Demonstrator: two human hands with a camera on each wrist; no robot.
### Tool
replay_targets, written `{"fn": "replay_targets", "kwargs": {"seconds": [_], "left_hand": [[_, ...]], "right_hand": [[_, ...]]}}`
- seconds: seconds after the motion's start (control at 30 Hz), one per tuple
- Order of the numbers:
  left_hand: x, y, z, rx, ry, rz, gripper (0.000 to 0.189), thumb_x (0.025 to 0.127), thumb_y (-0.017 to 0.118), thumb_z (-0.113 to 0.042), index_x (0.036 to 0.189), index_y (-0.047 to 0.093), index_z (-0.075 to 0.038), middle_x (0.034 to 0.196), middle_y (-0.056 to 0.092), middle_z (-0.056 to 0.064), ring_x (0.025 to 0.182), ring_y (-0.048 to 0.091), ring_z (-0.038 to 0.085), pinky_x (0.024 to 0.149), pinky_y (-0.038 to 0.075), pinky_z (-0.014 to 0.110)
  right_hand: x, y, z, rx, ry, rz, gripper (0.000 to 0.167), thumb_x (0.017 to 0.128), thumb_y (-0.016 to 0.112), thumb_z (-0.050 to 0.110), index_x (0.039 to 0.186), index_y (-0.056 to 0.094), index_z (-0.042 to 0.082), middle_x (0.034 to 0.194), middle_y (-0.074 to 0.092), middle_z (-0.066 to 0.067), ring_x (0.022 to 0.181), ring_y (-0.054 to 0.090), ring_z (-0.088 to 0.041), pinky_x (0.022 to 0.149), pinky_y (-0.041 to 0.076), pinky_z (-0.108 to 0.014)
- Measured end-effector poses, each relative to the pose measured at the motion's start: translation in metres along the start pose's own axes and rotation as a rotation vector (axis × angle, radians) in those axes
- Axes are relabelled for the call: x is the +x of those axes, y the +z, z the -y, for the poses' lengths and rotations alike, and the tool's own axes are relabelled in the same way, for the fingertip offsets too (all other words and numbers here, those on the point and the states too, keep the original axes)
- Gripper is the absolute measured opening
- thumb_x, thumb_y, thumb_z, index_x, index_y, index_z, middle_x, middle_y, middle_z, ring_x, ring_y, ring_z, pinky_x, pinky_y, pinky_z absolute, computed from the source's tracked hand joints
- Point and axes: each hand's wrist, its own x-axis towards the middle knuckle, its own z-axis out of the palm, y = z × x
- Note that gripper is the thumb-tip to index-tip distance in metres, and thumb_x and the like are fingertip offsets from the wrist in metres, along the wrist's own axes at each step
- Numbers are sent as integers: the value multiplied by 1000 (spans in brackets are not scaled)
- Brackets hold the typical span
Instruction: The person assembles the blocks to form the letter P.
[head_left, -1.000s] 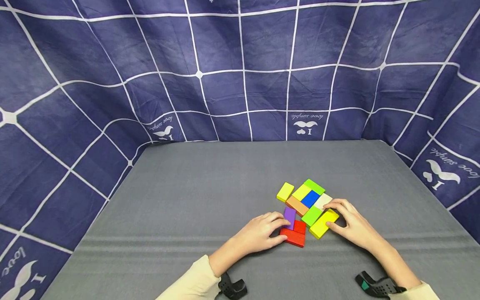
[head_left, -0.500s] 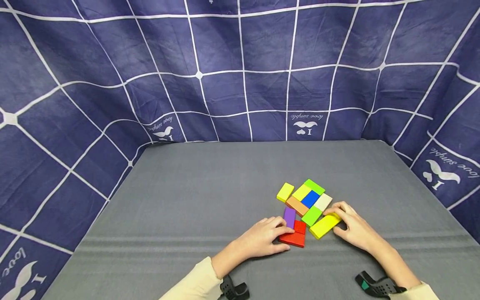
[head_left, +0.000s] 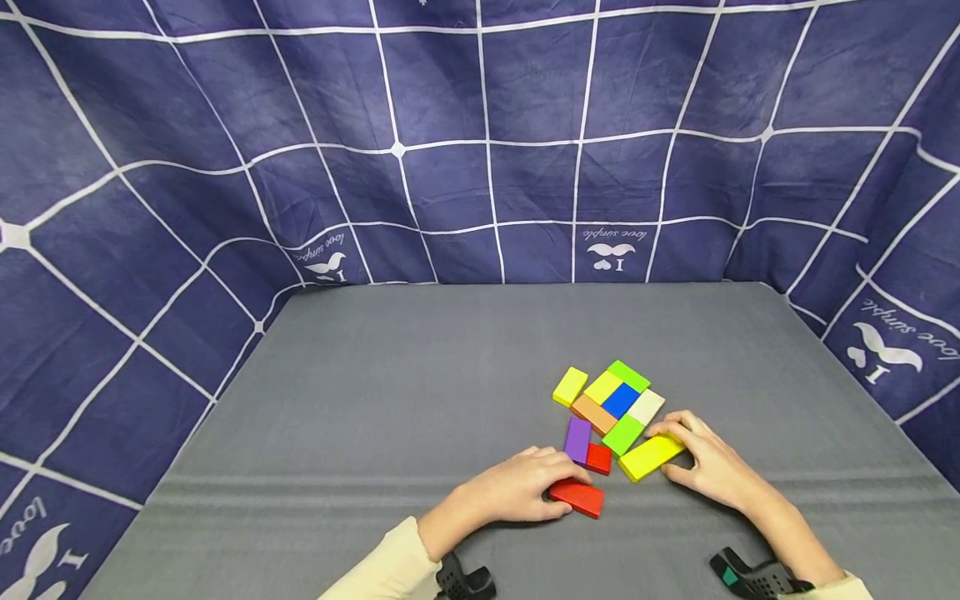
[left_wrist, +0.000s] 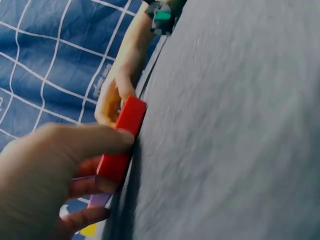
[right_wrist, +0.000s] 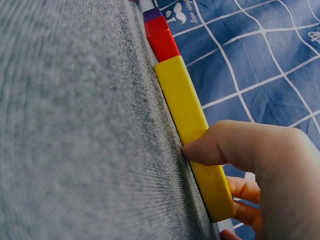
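Observation:
My left hand point(head_left: 521, 487) pinches a long red block point(head_left: 581, 500) between thumb and fingers; in the left wrist view the thumb presses the near face of this red block point(left_wrist: 132, 114). With thumb and fingers, my right hand point(head_left: 712, 462) grips one end of a long yellow block point(head_left: 647, 457), whose near face point(right_wrist: 181, 95) shows in the right wrist view. Between the hands lie a small red block point(head_left: 598, 459) and a purple block point(head_left: 577, 440), side by side. A green block point(head_left: 623, 436) lies just behind the long yellow one.
Behind these, orange point(head_left: 594, 414), white point(head_left: 648, 407), blue point(head_left: 621, 401), yellow point(head_left: 603, 387) and green point(head_left: 628, 375) blocks lie flat against one another. A single yellow block point(head_left: 570, 387) lies apart at their left. Grey cloth point(head_left: 420, 375) covers the table; a blue gridded curtain point(head_left: 525, 192) hangs behind.
My left hand has drawn the long red block toward me, apart from the small red and purple blocks. The right hand has turned the long yellow block slightly, its gripped end shifting right.

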Motion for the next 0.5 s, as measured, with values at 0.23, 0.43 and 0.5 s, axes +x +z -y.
{"fn": "replay_targets", "kwargs": {"seconds": [0.23, 0.43, 0.5], "left_hand": [[-6, -22, 16, -136, -113, -92, 32, 84, 61, -26, 116, 57, -25, 108, 60, -9, 101, 51, 5, 89, 43, 17], [-12, -29, 41, -33, -358, -383, 23, 81, 65, -23, 104, 63, -18, 103, 63, -3, 98, 56, 13, 86, 47, 30], [-14, -28, 48, 8, -445, -450, 23, 80, 67, -21, 103, 64, -17, 101, 64, -2, 96, 57, 14, 82, 49, 31]], "right_hand": [[1, -2, 1, 31, -41, 4, 44, 63, 75, 11, 101, 62, 31, 102, 49, 14, 96, 40, -2, 75, 43, -33], [-1, -12, -1, 134, -38, 83, 38, 67, 76, 16, 97, 59, 31, 99, 53, 14, 91, 43, 1, 75, 43, -25], [-2, -15, -3, 197, -59, 104, 36, 68, 77, 16, 97, 59, 30, 97, 54, 15, 88, 44, 3, 73, 41, -20]]}}
